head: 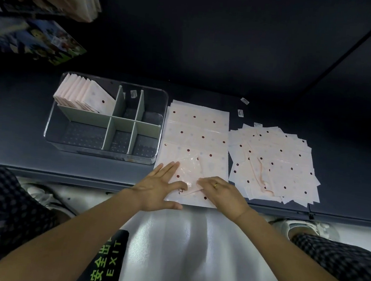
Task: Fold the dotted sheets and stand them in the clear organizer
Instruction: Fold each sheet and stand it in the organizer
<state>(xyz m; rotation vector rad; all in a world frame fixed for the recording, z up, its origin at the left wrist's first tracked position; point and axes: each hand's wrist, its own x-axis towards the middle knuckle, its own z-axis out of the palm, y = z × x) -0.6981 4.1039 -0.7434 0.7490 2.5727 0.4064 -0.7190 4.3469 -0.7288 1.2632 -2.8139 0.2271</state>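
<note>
A long pale pink dotted sheet lies flat on the dark shelf, its near end reaching the front edge. My left hand rests flat on the sheet's near left part, fingers straight and spread. My right hand, with a ring, lies on the near right part, its fingertips at a raised crease; whether they pinch it is unclear. The clear organizer with grey-green dividers stands to the left. Several folded dotted sheets stand in its far-left compartment. A loose pile of dotted sheets lies to the right.
Two small barcode labels lie on the shelf behind the sheets. Packaged goods hang at the upper left. A green EXIT sign marks the shiny floor below. Shoes and checked trouser legs flank the shelf's front edge.
</note>
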